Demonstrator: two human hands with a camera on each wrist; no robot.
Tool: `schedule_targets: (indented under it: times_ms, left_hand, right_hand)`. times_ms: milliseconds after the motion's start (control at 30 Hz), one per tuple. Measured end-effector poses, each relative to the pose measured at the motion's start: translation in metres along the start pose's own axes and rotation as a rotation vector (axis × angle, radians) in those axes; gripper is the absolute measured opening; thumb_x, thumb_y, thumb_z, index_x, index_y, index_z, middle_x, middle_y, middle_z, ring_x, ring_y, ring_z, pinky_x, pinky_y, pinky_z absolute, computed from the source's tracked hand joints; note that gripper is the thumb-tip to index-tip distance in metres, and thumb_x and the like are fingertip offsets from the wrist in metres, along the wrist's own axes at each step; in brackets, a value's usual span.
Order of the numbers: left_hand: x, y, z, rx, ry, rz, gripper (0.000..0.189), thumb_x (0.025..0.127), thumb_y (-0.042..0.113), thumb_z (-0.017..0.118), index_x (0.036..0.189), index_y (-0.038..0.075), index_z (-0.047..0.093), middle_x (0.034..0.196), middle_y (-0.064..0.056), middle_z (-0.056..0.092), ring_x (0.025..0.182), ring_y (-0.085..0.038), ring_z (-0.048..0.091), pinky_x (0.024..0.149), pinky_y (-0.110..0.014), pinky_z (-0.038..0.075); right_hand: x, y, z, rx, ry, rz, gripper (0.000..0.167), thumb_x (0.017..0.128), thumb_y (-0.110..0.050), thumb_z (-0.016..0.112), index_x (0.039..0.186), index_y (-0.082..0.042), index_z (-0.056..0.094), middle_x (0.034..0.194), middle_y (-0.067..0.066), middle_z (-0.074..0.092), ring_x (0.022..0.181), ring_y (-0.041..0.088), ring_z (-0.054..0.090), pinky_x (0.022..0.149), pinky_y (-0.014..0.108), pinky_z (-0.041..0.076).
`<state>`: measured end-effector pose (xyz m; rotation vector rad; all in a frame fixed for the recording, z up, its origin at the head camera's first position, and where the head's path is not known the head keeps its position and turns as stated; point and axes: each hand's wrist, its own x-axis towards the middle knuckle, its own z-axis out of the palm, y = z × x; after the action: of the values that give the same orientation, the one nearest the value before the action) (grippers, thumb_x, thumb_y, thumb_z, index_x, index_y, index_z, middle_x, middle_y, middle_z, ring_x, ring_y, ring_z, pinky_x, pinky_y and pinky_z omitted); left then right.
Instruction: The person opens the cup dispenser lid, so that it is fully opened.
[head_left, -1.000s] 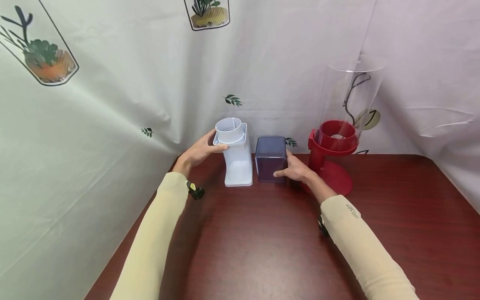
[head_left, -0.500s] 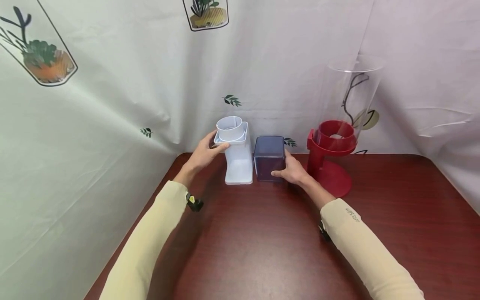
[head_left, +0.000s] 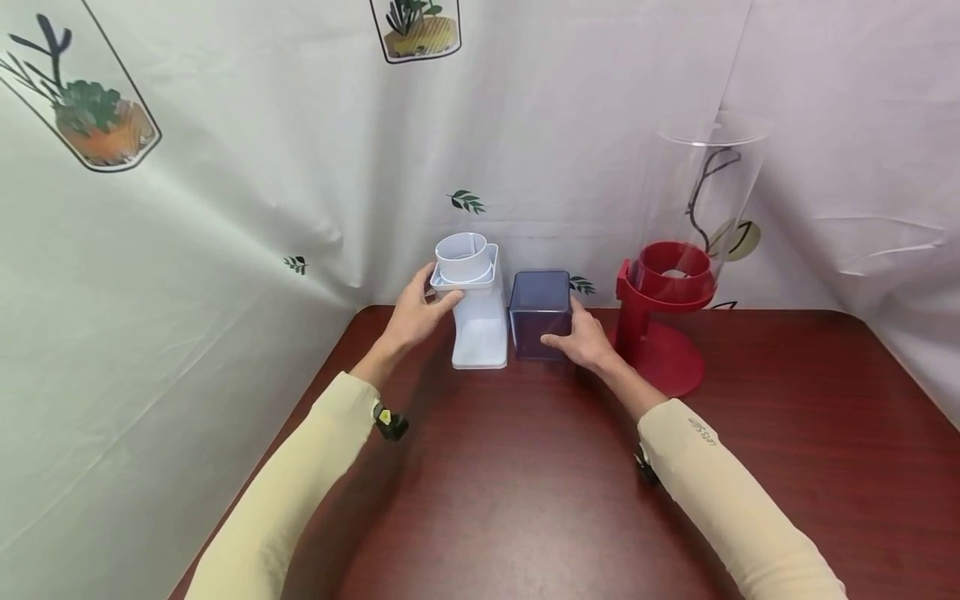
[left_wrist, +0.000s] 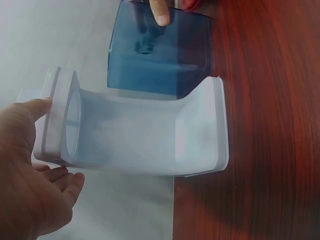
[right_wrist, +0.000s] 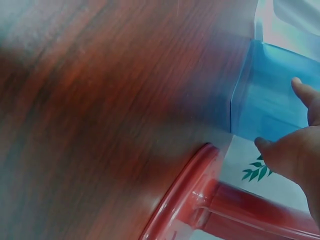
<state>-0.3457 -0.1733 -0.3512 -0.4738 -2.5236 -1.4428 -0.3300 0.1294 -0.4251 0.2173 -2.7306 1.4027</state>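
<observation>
A white plastic stand [head_left: 480, 329] with a round collar [head_left: 462, 257] on top and a flat foot stands upright at the table's back edge. My left hand [head_left: 415, 312] grips it just below the collar, thumb in front and fingers round its left side, as the left wrist view shows. Close on its right is a see-through dark blue square box [head_left: 538, 317]. My right hand [head_left: 587, 337] holds that box by its right side, with the thumb [right_wrist: 302, 90] on the front face; the other fingers are partly hidden behind it.
Right of the box stands a red stand [head_left: 663, 354] with a ring that carries a tall clear cylinder [head_left: 693, 200]. A patterned white cloth [head_left: 570, 150] hangs right behind the dark red wooden table [head_left: 525, 483] and along its left side.
My left hand and the white stand have shifted slightly right. The blue box has slid a little back under my right hand. The red stand has stayed put.
</observation>
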Motion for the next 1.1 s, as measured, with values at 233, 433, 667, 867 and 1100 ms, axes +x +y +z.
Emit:
schedule_targets:
  times_ms: [233,433,667,867,1100]
  left_hand:
    - [-0.007,-0.001,-0.004,0.03,0.058,-0.005,0.079,0.1,0.022,0.076,0.16,-0.006,0.034,0.157,-0.025,0.048,0.145,-0.035,0.048,0.117,-0.044,0.043]
    - [-0.012,-0.001,-0.008,0.024,0.107,0.022,0.072,0.098,0.02,0.079,0.156,-0.004,0.042,0.151,-0.023,0.055,0.142,-0.033,0.052,0.114,-0.047,0.046]
    - [-0.019,0.002,-0.01,0.039,0.147,0.059,0.069,0.097,0.02,0.08,0.152,-0.004,0.047,0.147,-0.021,0.06,0.141,-0.031,0.054,0.114,-0.051,0.045]
    - [-0.025,0.009,-0.007,0.059,0.192,0.045,0.067,0.097,0.024,0.08,0.152,0.001,0.049,0.146,-0.015,0.062,0.143,-0.026,0.052,0.116,-0.048,0.042]
    - [-0.032,0.023,-0.004,0.018,0.217,0.082,0.063,0.099,0.023,0.077,0.151,0.001,0.05,0.146,-0.016,0.061,0.141,-0.032,0.051,0.118,-0.05,0.04]
  right_hand:
    - [-0.003,-0.006,-0.004,0.058,0.103,-0.009,0.098,0.093,-0.021,0.085,0.165,0.005,0.024,0.161,0.029,0.042,0.142,0.045,0.051,0.118,0.053,0.04]
    - [-0.006,-0.014,-0.014,0.12,0.132,-0.061,0.098,0.092,-0.022,0.086,0.164,0.006,0.026,0.161,0.029,0.042,0.147,0.041,0.046,0.12,0.048,0.039]
    - [-0.014,-0.021,-0.024,0.156,0.132,-0.076,0.096,0.093,-0.023,0.085,0.165,0.002,0.028,0.166,0.025,0.036,0.151,0.04,0.042,0.119,0.049,0.039]
    - [-0.024,-0.025,-0.031,0.175,0.143,-0.122,0.094,0.092,-0.027,0.085,0.165,-0.002,0.031,0.166,0.021,0.04,0.151,0.038,0.042,0.119,0.049,0.04]
    - [-0.041,-0.031,-0.044,0.15,0.104,-0.158,0.093,0.092,-0.034,0.085,0.165,-0.008,0.033,0.163,0.017,0.045,0.148,0.038,0.046,0.118,0.053,0.041]
